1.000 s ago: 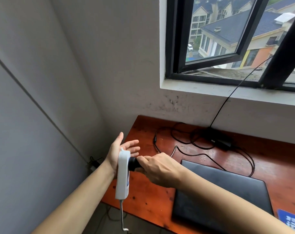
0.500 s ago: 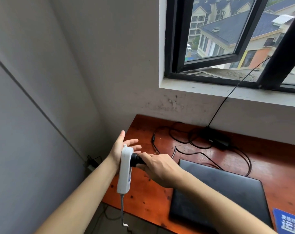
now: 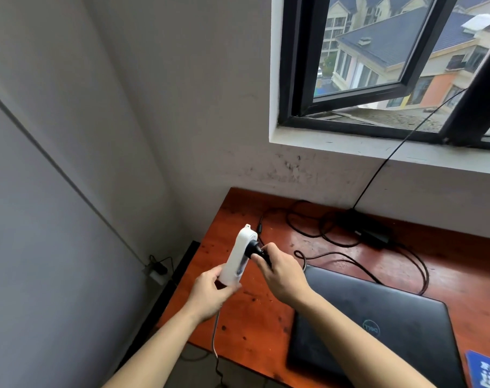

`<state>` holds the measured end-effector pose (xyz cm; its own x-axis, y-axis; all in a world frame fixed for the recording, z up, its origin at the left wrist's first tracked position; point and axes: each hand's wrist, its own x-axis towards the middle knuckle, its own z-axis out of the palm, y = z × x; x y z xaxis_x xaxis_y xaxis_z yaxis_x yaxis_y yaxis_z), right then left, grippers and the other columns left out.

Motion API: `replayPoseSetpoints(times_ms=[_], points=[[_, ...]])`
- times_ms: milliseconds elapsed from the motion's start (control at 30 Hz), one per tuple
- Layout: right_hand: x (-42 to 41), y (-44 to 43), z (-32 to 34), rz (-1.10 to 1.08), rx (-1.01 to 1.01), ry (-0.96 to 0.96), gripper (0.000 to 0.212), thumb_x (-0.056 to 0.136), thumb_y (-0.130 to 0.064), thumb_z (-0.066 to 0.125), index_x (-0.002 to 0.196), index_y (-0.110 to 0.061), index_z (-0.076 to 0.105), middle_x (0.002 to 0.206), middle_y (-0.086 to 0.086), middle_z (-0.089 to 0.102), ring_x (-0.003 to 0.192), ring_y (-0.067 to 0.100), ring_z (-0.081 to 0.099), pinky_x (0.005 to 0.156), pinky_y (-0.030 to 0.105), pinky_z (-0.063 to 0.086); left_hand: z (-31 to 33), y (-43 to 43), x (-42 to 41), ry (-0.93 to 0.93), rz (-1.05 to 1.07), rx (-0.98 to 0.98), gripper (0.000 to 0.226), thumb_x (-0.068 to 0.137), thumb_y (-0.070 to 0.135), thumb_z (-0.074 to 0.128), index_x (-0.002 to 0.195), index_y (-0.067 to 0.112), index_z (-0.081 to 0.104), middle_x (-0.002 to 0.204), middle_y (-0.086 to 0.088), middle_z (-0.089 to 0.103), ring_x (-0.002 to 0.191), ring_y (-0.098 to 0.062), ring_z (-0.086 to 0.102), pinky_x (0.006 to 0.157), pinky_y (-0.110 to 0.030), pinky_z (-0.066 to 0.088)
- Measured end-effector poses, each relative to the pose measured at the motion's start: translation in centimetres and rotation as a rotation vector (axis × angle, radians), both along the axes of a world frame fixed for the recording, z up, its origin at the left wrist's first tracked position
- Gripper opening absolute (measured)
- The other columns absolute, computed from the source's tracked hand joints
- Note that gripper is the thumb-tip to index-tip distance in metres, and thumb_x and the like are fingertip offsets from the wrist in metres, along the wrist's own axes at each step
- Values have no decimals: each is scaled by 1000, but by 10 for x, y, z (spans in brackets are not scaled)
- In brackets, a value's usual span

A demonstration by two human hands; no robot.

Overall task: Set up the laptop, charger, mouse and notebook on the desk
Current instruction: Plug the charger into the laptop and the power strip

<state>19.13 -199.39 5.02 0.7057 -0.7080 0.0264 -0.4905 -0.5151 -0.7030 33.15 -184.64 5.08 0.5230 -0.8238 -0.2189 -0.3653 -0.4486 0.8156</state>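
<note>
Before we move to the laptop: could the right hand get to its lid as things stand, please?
Probably yes: the closed laptop lies uncovered just beside the right hand, though that hand first must release the black plug.

One view only — the head camera is looking forward and down from above the desk (image 3: 336, 256), facing the wall and the window (image 3: 378, 65) at the upper right. It is sitting close: both forearms are reaching in from the bottom edge, and the hands are meeting near the middle. The wide lens is bending the wall lines — no second view is sharing the scene.
</note>
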Motion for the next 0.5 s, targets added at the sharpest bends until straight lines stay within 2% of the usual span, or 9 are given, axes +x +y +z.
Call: replayPoseSetpoints(times_ms=[67,133,200,267,300,367,500], points=[[0,-9,-4,45,-35,40,32,100,-50,51,106,-20,56,92,-1,62,87,25,61,67,35,39,-5,0,3,-52,-4,13,47,83,35,79,126,22,65,113,9,67,106,-9,62,88,-22,50],[-5,-18,-14,74,-110,107,43,99,-54,52,128,-22,58,115,2,60,108,24,58,85,36,43,-14,-2,2,-187,4,55,46,83,38,77,126,25,64,108,6,61,99,-10,60,78,-17,45],[-13,-19,-30,24,-188,158,63,96,-58,52,149,-25,43,143,5,46,135,26,40,108,41,33,-23,-5,-4,-245,46,92,41,85,42,73,123,29,64,101,4,59,91,-12,59,72,-20,43],[-20,-15,-49,-53,-193,237,83,95,-62,51,160,-22,19,164,12,16,153,31,11,122,44,15,-36,-11,-6,-218,135,136,32,87,42,71,115,28,67,94,4,61,86,-16,60,68,-25,41],[-25,-12,-59,-82,-166,294,91,94,-64,49,161,-20,7,168,14,1,155,32,0,124,45,8,-44,-13,-5,-196,182,167,27,87,40,70,109,25,68,93,3,63,87,-18,61,67,-27,41],[-39,-6,-81,-122,-93,437,100,93,-65,48,160,-18,-10,166,16,-17,154,35,-11,124,46,4,-60,-18,-1,-137,272,225,22,88,36,69,101,18,68,91,0,68,88,-24,65,67,-30,45],[-68,0,-117,-66,64,716,102,93,-66,47,159,-18,-15,166,15,-20,154,38,-11,125,48,8,-94,-29,13,-74,370,301,26,91,35,67,100,11,69,96,-8,71,88,-27,66,65,-30,47]])
